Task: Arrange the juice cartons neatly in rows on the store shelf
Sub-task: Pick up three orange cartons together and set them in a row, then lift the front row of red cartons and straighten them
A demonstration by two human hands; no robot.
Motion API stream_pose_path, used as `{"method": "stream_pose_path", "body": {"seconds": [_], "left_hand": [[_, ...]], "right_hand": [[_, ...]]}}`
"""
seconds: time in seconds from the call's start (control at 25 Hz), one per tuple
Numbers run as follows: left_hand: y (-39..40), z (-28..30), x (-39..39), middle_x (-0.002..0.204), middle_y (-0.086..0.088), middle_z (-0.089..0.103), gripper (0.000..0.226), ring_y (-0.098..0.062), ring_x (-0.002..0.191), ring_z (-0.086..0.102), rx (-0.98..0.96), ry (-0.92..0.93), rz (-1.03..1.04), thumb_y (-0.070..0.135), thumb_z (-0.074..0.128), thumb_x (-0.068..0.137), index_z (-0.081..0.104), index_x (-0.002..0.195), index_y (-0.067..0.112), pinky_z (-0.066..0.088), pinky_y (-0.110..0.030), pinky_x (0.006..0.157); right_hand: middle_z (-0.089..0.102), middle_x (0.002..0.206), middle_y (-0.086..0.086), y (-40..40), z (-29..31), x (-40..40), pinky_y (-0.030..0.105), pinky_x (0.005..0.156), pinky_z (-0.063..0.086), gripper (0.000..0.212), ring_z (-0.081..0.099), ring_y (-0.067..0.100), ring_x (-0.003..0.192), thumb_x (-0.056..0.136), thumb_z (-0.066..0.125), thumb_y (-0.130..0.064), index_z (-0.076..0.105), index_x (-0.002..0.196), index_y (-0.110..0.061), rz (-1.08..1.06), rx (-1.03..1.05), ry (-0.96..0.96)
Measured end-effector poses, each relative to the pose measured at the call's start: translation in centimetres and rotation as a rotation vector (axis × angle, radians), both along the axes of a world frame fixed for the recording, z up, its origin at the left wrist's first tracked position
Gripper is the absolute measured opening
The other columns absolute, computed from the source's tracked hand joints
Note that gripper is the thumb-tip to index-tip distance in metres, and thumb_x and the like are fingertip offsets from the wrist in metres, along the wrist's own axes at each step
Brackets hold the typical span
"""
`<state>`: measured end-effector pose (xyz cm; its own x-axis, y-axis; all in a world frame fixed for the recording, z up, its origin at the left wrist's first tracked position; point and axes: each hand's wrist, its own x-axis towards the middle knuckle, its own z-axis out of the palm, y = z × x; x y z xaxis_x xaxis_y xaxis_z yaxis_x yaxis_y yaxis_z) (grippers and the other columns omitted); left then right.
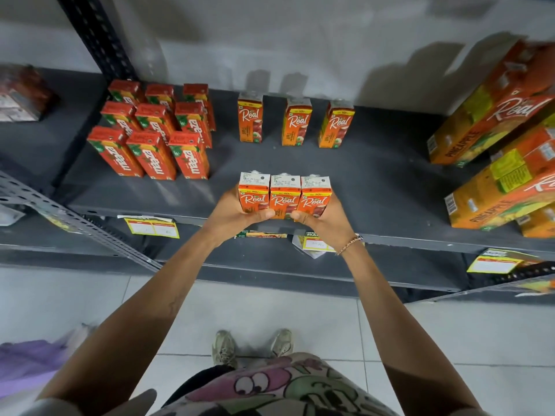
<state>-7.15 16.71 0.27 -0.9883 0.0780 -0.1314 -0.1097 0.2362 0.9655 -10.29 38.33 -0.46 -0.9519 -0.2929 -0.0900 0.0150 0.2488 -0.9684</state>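
Observation:
Three small orange Real juice cartons [284, 192] stand pressed side by side near the front edge of the dark grey shelf [375, 181]. My left hand [232, 216] grips the left end of this trio and my right hand [322, 220] grips the right end, thumbs across the fronts. Three more Real cartons [295, 121] stand apart from one another in a row at the back of the shelf. To the left, several red Maaza cartons [156, 130] stand in tidy rows.
Large Real pineapple cartons [498, 139] lie stacked at the right end of the shelf. A perforated metal upright [96, 37] rises at the back left. Yellow price tags [153, 228] hang on the shelf's front edge. Below are a lower shelf and white floor tiles.

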Motion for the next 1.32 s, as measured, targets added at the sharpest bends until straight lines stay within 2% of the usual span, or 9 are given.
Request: {"method": "stream_pose_path", "body": {"seconds": [0.12, 0.28, 0.48, 0.64, 0.8, 0.92, 1.08, 1.2, 1.32], "left_hand": [[0.0, 0.5, 0.5, 0.12, 0.003, 0.065, 0.069, -0.005, 0.107, 0.063, 0.01, 0.003, 0.003, 0.022, 0.08, 0.072, 0.048, 0.133, 0.014, 0.051, -0.031, 0.095], [-2.5, 2.6, 2.3, 0.14, 0.005, 0.052, 0.068, -0.006, 0.131, 0.045, 0.159, 0.195, 0.114, 0.022, 0.074, 0.08, 0.041, 0.14, 0.022, 0.04, -0.023, 0.105], [-8.8, 5.7, 3.8, 0.105, 0.005, 0.072, 0.02, -0.012, 0.102, 0.066, 0.21, 0.555, 0.527, 0.019, 0.068, 0.088, 0.066, 0.107, 0.025, 0.05, -0.023, 0.086], [-16.6, 4.3, 3.6, 0.118, -0.014, 0.059, 0.034, -0.02, 0.108, 0.057, 0.17, 0.62, 0.925, 0.023, 0.068, 0.089, 0.056, 0.118, 0.01, 0.048, -0.032, 0.095], [-23.0, 1.2, 1.3, 0.142, -0.011, 0.048, 0.06, -0.02, 0.131, 0.045, 0.053, 0.182, 0.569, 0.022, 0.066, 0.088, 0.039, 0.139, 0.003, 0.037, -0.036, 0.11], [-24.7, 0.2, -0.4, 0.136, -0.005, 0.056, 0.064, -0.013, 0.124, 0.052, -0.029, 0.108, 0.308, 0.026, 0.07, 0.084, 0.04, 0.138, 0.01, 0.041, -0.04, 0.107], [-24.2, -0.4, -1.8, 0.122, 0.0, 0.063, 0.062, -0.011, 0.112, 0.059, -0.074, 0.136, 0.326, 0.029, 0.076, 0.079, 0.044, 0.13, 0.018, 0.047, -0.038, 0.098], [-23.8, -0.8, -2.5, 0.117, 0.006, 0.064, 0.056, -0.008, 0.108, 0.062, -0.007, 0.157, 0.276, 0.032, 0.079, 0.075, 0.046, 0.12, 0.03, 0.05, -0.035, 0.094], [-24.4, -0.7, -3.0, 0.115, 0.008, 0.067, 0.061, -0.007, 0.105, 0.065, 0.045, 0.143, 0.209, 0.037, 0.082, 0.069, 0.048, 0.12, 0.033, 0.053, -0.03, 0.088]], "right_hand": [[0.056, 0.121, -0.005, 0.5, 1.1, 0.7, 0.021, 0.087, 0.055, 0.076, 0.061, 0.0, 0.107, 0.07, 0.08, -0.013, 0.035, 0.129, -0.03, 0.023, -0.025, -0.001], [0.052, 0.132, -0.007, 1.0, 6.0, 1.7, 0.025, 0.102, 0.04, 0.072, 0.048, 0.007, 0.124, 0.071, 0.074, -0.038, 0.037, 0.132, -0.031, -0.071, 0.083, 0.195], [0.061, 0.118, -0.013, -6.3, 12.3, 3.2, 0.02, 0.1, 0.039, 0.023, 0.053, 0.001, 0.116, 0.087, 0.061, -0.036, 0.057, 0.11, -0.035, -0.088, 0.095, 0.456], [0.06, 0.11, -0.016, -17.2, 9.5, 5.1, 0.02, 0.095, 0.048, 0.02, 0.056, -0.007, 0.105, 0.091, 0.057, -0.023, 0.055, 0.111, -0.028, -0.102, -0.077, 0.41], [0.033, 0.141, 0.001, -23.1, 4.5, 3.3, 0.012, 0.107, 0.029, 0.062, 0.034, 0.005, 0.129, 0.087, 0.052, -0.035, 0.027, 0.139, -0.012, -0.229, -0.077, 0.251], [0.018, 0.153, 0.008, -23.9, 1.8, 0.4, 0.017, 0.111, 0.022, 0.075, 0.019, 0.007, 0.135, 0.088, 0.057, -0.027, 0.011, 0.145, -0.01, -0.228, -0.079, 0.201], [0.054, 0.122, -0.003, -24.6, 0.1, -2.4, 0.017, 0.091, 0.048, 0.056, 0.054, -0.004, 0.106, 0.089, 0.06, -0.016, 0.031, 0.137, -0.013, -0.145, -0.078, 0.158], [0.056, 0.107, -0.02, -25.7, -0.7, -2.9, 0.001, 0.073, 0.047, 0.046, 0.057, -0.019, 0.093, 0.088, 0.062, -0.017, 0.036, 0.126, -0.021, -0.085, -0.085, 0.15], [0.057, 0.109, -0.02, -25.4, -1.0, -3.3, 0.005, 0.076, 0.049, 0.05, 0.058, -0.016, 0.097, 0.086, 0.065, -0.021, 0.036, 0.126, -0.02, -0.074, -0.073, 0.139]]}}
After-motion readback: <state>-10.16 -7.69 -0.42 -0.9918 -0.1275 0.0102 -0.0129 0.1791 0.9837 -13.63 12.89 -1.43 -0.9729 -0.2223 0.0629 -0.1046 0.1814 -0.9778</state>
